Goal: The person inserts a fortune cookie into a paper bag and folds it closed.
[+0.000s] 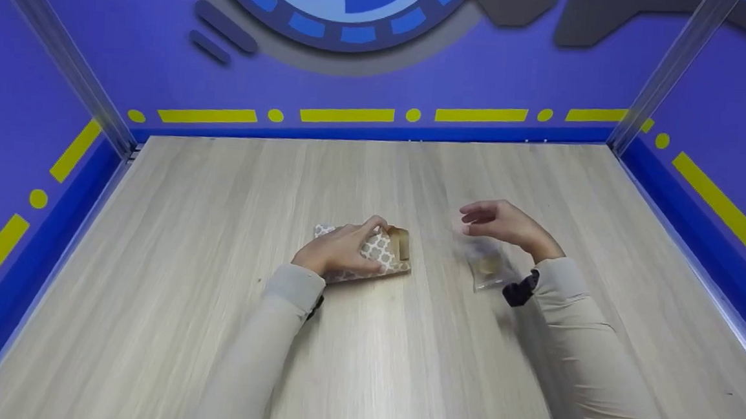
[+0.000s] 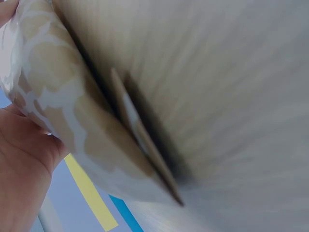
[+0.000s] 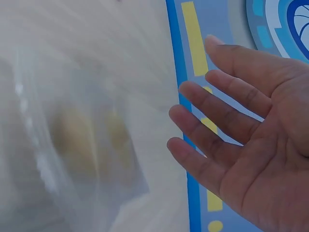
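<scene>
My left hand (image 1: 339, 251) grips a paper bag (image 1: 380, 249) printed with a tan and white lattice. The bag's right end gapes and shows a brown inside; what it holds cannot be seen. Close up in the left wrist view, the bag (image 2: 63, 92) has a thin brown flap along its lower edge, near the tabletop. To the right, a clear plastic pouch (image 1: 488, 267) with something yellowish-brown in it is blurred, just below my right hand (image 1: 508, 227). In the right wrist view the fingers (image 3: 212, 130) are spread and hold nothing, apart from the pouch (image 3: 87, 145).
Both hands are over a pale wood-grain table (image 1: 205, 199). Blue-purple panels (image 1: 380, 87) with yellow dashes enclose its back and sides, joined by metal posts at the back corners. A dark strap piece (image 1: 521, 290) hangs at my right wrist.
</scene>
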The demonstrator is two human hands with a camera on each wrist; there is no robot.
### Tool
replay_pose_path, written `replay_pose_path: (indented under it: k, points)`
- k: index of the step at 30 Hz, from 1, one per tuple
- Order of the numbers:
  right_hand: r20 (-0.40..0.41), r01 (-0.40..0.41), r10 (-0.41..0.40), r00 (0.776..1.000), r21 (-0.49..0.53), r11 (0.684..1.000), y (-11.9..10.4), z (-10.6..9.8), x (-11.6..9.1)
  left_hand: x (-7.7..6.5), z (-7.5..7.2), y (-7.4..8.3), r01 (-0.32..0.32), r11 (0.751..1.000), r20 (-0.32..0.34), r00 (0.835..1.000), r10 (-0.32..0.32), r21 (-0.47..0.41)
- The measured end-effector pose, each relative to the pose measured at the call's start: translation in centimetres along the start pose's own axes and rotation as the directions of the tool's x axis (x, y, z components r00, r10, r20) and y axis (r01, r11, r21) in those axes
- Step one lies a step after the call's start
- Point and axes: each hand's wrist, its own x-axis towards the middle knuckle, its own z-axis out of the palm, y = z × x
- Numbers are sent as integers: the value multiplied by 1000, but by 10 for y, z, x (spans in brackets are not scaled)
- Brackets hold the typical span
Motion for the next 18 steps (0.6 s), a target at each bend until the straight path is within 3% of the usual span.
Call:
replay_pose_path:
  k: [12, 18]
  points:
    - [-24, -85, 83, 996, -118, 989, 14, -14, -19, 0, -1, 0, -4, 1000, 1, 1000, 4, 15]
    - [2, -127, 129, 992, -157, 979, 17, -17, -28, 0, 0, -1, -10, 1000, 0, 1000, 10, 4]
